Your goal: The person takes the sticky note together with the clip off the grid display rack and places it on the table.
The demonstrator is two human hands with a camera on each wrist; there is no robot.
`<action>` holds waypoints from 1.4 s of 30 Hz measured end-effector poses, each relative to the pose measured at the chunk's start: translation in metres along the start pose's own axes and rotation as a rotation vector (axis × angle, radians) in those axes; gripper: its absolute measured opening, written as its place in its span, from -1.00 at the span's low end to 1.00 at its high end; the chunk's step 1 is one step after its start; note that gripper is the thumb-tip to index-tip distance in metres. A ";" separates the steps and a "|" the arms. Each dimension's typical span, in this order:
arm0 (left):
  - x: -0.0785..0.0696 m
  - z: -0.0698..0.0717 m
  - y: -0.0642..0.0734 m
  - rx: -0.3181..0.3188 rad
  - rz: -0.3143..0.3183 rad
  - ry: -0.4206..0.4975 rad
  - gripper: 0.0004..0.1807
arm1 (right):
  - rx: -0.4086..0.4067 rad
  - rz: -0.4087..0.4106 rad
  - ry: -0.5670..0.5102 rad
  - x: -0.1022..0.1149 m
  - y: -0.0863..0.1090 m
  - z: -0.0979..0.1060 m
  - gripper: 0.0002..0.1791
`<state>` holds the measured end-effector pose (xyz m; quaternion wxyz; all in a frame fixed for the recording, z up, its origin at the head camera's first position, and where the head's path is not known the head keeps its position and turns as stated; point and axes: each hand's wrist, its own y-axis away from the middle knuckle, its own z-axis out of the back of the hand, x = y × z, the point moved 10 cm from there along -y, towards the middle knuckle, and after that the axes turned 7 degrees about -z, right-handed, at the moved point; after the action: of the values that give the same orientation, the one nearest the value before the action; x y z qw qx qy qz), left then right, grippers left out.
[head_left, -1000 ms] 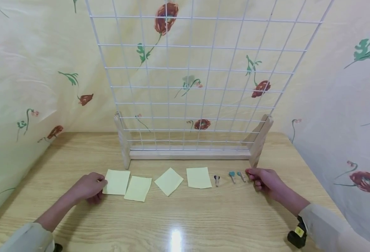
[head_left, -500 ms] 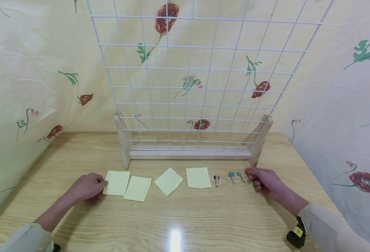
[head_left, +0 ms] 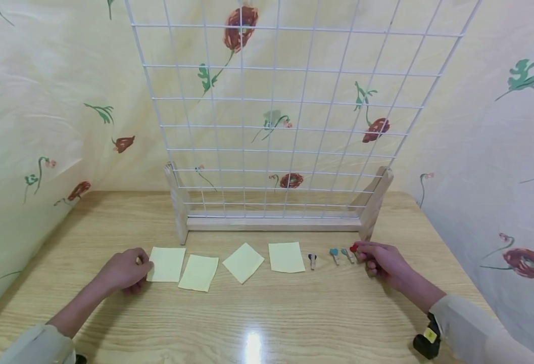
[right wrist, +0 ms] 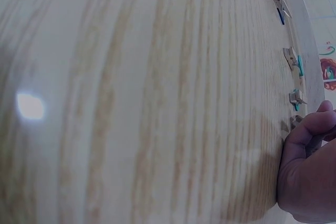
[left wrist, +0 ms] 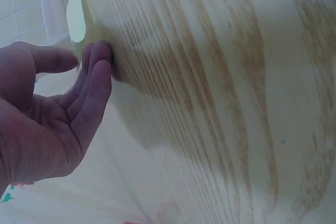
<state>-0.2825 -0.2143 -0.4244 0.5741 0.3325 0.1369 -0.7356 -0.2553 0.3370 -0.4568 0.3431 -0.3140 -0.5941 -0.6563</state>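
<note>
My left hand (head_left: 128,270) pinches the left edge of a pale yellow sticky note (head_left: 166,264), the leftmost in a row lying on the table. In the left wrist view, that hand's (left wrist: 58,103) curled fingers touch the tabletop and hide part of the grip. To the right, my right hand (head_left: 382,258) pinches a small clothespin with a red top (head_left: 354,247), partly covered by the fingertips. Beside it lie two clothespins with teal tops, one a heart-topped clothespin (head_left: 334,252), the other a slimmer-looking clothespin (head_left: 347,255). A dark-topped clothespin (head_left: 312,261) lies further left.
More yellow notes lie mid-row: a straight note (head_left: 198,273), a diagonally turned note (head_left: 243,262) and a note near the clothespins (head_left: 287,257). Behind them stands a white wire grid (head_left: 273,125) on a wooden stand (head_left: 273,224). Floral cloth (head_left: 44,126) surrounds the wooden table (head_left: 194,323).
My left hand and the note at its fingertips have slid slightly left. At my right fingertips, the red top has shifted a little left and shows more; the right arm has barely moved.
</note>
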 end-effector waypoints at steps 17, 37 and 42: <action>-0.003 0.007 -0.007 -0.080 -0.084 0.004 -0.89 | 0.014 0.007 -0.003 -0.001 -0.002 -0.001 -0.47; -0.012 0.006 -0.008 -0.087 -0.071 0.039 -0.84 | 0.020 0.007 0.011 0.001 -0.004 -0.001 -0.47; -0.018 0.002 -0.013 -0.082 -0.039 0.085 -0.83 | 0.044 0.033 0.009 0.006 -0.003 -0.003 -0.60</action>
<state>-0.2927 -0.1979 -0.4134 0.5665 0.3367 0.1976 -0.7257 -0.2615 0.3333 -0.4536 0.3634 -0.3131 -0.6013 -0.6390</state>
